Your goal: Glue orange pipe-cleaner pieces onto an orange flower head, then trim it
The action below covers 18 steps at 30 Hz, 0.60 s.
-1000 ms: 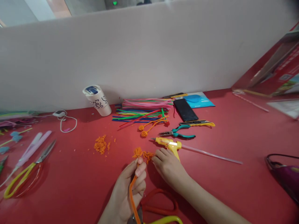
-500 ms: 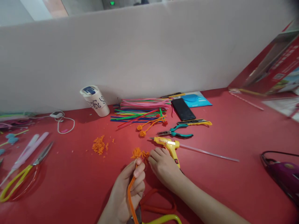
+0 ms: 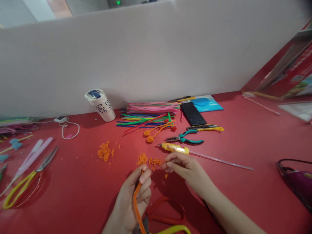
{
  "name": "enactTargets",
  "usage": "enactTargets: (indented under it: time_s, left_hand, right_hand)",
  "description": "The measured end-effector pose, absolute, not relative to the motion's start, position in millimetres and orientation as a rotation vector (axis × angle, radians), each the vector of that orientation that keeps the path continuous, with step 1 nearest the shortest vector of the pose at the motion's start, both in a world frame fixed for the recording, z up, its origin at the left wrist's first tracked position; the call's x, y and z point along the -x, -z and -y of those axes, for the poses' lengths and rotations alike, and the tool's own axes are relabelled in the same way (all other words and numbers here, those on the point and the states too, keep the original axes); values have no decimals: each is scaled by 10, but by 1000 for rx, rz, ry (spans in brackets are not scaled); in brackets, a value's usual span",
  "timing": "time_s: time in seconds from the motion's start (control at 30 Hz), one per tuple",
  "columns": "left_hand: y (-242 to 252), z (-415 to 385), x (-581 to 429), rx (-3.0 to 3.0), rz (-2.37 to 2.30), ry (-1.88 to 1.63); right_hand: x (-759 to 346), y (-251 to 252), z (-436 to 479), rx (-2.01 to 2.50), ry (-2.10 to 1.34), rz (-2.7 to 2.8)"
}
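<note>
Orange chenille stem [image 3: 136,202], fuzzy and bent along its length, is held in the left hand [image 3: 124,202], its grip clamped just below a spiky, petalled flower head [image 3: 142,159] that stands upright above the fingertips. The right hand [image 3: 186,166] has just lifted and turned from palm-down beside the loose orange pieces [image 3: 154,162] to a pinching pose a little to their right; its thumb and fingers are close together, but I cannot tell whether a piece is caught between them. The small pile now shows more fully, and a single orange piece [image 3: 166,175] is visible below that hand, which suggests the work is at the stage of handling pieces one by one. The flower head sits just left of the pile and has hardly shifted. Near the left wrist, scissors [image 3: 165,222] show smooth red and yellow handles. Farther out, a crumbly orange heap [image 3: 104,151] lies to the left, and on the far side are a glossy yellow glue gun [image 3: 174,148] with a translucent glue stick [image 3: 219,158], teal-handled pliers [image 3: 181,138], round-headed orange stems [image 3: 149,139] and straight, multicoloured pipe cleaners [image 3: 151,108], all on the smooth red worktop [image 3: 73,188].
</note>
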State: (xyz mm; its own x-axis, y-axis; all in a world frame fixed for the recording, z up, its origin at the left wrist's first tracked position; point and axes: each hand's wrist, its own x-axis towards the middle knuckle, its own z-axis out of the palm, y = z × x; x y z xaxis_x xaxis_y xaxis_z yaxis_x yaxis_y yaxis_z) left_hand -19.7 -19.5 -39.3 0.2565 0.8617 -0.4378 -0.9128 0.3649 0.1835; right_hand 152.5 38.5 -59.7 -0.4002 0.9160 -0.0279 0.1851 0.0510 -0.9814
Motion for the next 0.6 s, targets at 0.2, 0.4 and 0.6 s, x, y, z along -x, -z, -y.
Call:
enactTargets:
  time_s: [0.2,0.4,0.6]
  left_hand:
    - [407,177,219,132,-547,-1222]
    - [450,230,119,110,-615,-1083]
    - [503,261,29,33,-738,-1019]
  right_hand:
    - [-1565,537,-363,1125,-1612,1360]
    - [-1467,376,-208,1117,-1552,1426]
    - [-1385,348,-137,1017,-1007,1784]
